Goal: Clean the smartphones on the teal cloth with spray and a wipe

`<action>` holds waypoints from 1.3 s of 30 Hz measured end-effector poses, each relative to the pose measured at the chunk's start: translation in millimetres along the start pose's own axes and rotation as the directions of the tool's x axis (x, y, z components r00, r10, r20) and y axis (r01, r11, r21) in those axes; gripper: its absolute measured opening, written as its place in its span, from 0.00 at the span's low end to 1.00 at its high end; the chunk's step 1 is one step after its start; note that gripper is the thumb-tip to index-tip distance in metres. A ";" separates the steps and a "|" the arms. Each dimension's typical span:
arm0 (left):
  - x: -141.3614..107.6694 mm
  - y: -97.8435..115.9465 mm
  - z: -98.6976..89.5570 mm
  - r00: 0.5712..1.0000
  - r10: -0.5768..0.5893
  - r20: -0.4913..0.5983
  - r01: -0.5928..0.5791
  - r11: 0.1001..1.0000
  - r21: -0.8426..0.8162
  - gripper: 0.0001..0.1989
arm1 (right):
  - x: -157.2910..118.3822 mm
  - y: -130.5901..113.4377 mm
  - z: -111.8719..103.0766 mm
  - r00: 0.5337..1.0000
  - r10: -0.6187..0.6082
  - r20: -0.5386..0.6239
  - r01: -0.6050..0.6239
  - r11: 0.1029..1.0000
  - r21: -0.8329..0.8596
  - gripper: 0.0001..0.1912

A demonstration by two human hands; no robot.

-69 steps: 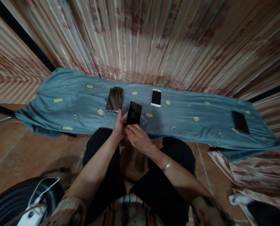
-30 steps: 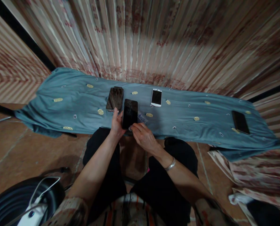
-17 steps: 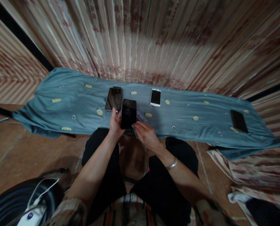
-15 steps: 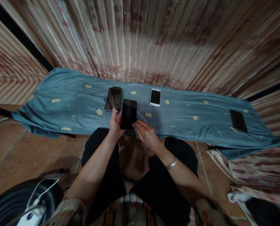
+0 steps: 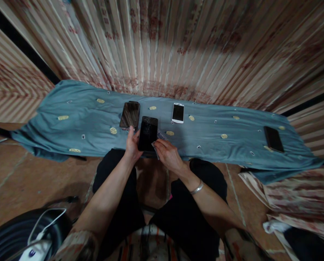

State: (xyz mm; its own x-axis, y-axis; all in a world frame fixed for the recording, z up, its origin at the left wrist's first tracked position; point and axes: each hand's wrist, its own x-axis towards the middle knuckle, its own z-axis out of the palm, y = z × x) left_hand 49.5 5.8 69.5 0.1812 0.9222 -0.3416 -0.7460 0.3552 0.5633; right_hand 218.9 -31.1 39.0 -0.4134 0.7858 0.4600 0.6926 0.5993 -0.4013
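A black phone (image 5: 148, 133) with a cracked-looking screen lies face up near the front edge of the cloth. My left hand (image 5: 132, 145) grips it along its left side, thumb raised. At its lower right corner, my right hand (image 5: 167, 153) pinches a thin greyish piece (image 5: 156, 151) like a cloth or sheet. Part of a clear or pale patterned item (image 5: 162, 135) shows just beyond my right fingers; its kind is unclear. Left of the held phone, close to my left thumb, another dark phone (image 5: 130, 115) rests on what seems a second dark device.
A white phone (image 5: 177, 112) lies behind and to the right. Far right is a dark phone or case (image 5: 273, 139). The blue-green cloth (image 5: 216, 148) covers a narrow bench before a pleated curtain (image 5: 162, 47). Lower left, a white power strip (image 5: 36, 250) sits by a black coil (image 5: 4, 235).
The whole view has shifted slightly, moving everything a little leftward. Both hands keep nearly the same positions on the phone and the thin piece.
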 end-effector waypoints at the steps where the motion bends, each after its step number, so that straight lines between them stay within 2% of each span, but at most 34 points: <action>1: 0.5 -0.8 -0.9 1.000 -0.002 0.004 0.002 1.000 0.005 0.36 | 0.9 1.2 -0.6 1.000 0.007 0.001 -0.007 1.000 0.001 0.16; 8: -0.3 -4.5 0.0 0.998 -0.055 0.012 0.054 0.998 0.027 0.35 | 12.2 10.1 -5.7 0.997 0.067 -0.042 -0.069 0.997 -0.032 0.15; 18: 0.5 -4.4 -5.7 1.000 -0.018 0.015 0.018 1.000 0.018 0.36 | 8.2 5.4 -0.8 0.998 0.048 -0.038 -0.048 0.999 0.011 0.16; 27: -2.2 -7.3 0.4 0.993 -0.109 -0.035 0.110 0.993 0.030 0.34 | 16.1 25.9 -6.8 0.988 0.102 -0.115 -0.099 0.995 0.026 0.16; 39: -5.7 -5.8 -0.1 0.983 -0.181 0.011 0.181 0.982 0.057 0.35 | 21.2 44.1 -11.2 0.970 0.116 -0.213 -0.112 0.993 0.027 0.16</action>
State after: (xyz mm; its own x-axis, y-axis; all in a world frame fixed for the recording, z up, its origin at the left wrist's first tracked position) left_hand 52.6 -1.6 68.2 0.3206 0.8441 -0.4299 -0.6634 0.5240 0.5342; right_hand 247.3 10.3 40.0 -0.1953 0.7993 0.5683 0.7183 0.5111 -0.4720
